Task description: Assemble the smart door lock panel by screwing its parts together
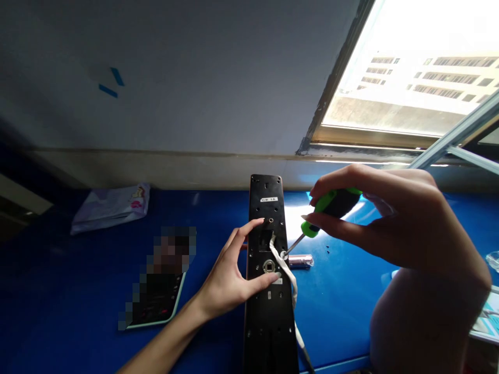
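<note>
A long black door lock panel (268,322) with a "CE" label lies lengthwise on the blue table, its back face up. My left hand (234,275) grips it across the middle, the index finger and thumb resting on the black face. My right hand (401,213) holds a green-and-black screwdriver (337,202) at a slant. Its tip meets the panel's right edge at a small pale round spot (284,255). Beside the tip, a white-wrapped cable (290,280) runs from an opening in the panel down past its right side.
Left of the panel lies a phone (156,296), partly pixelated. A printed plastic packet (113,205) sits farther back against the wall. Small dark screws (328,249) and a clear-wrapped item (302,261) lie to the right. A metal-framed window (374,137) is beyond.
</note>
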A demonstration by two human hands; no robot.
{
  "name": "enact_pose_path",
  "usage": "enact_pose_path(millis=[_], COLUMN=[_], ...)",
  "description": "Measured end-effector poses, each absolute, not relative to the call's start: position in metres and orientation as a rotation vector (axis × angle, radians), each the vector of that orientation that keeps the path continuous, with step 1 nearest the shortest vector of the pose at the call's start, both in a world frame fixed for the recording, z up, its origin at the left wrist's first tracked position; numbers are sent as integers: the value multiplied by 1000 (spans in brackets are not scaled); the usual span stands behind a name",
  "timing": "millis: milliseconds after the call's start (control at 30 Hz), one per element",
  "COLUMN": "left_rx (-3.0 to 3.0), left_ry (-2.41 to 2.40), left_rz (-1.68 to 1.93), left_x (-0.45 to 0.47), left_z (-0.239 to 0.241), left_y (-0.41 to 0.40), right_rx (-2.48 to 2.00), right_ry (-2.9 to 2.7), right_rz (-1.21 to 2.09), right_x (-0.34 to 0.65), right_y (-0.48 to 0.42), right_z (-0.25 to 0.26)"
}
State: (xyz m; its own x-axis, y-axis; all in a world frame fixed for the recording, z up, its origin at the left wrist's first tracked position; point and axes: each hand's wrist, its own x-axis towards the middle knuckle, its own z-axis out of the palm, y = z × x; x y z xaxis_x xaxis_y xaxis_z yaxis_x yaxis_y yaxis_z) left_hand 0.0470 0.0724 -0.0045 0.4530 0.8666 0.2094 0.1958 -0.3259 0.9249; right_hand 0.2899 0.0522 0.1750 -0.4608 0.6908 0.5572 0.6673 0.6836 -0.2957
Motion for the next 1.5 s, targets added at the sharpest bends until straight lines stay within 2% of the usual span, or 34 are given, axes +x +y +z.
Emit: enact_pose_path(millis=[533,800,1233,1500], left_rx=[1695,1630,1502,1523], left_ry=[892,891,800,795], left_rz=[1066,1088,1141,1181], left_x=[52,56,61,60], left_z=[-10,-12,-14,-17], left_y=[93,87,82,82], right_rx=[-1243,-1097,-1152,-1063], right_ry=[-2143,-2188,-2151,-2250], right_rz=[-157,199,46,95], right_x=[274,279,280,289], right_y=[51,44,46,46], right_z=[172,173,172,174])
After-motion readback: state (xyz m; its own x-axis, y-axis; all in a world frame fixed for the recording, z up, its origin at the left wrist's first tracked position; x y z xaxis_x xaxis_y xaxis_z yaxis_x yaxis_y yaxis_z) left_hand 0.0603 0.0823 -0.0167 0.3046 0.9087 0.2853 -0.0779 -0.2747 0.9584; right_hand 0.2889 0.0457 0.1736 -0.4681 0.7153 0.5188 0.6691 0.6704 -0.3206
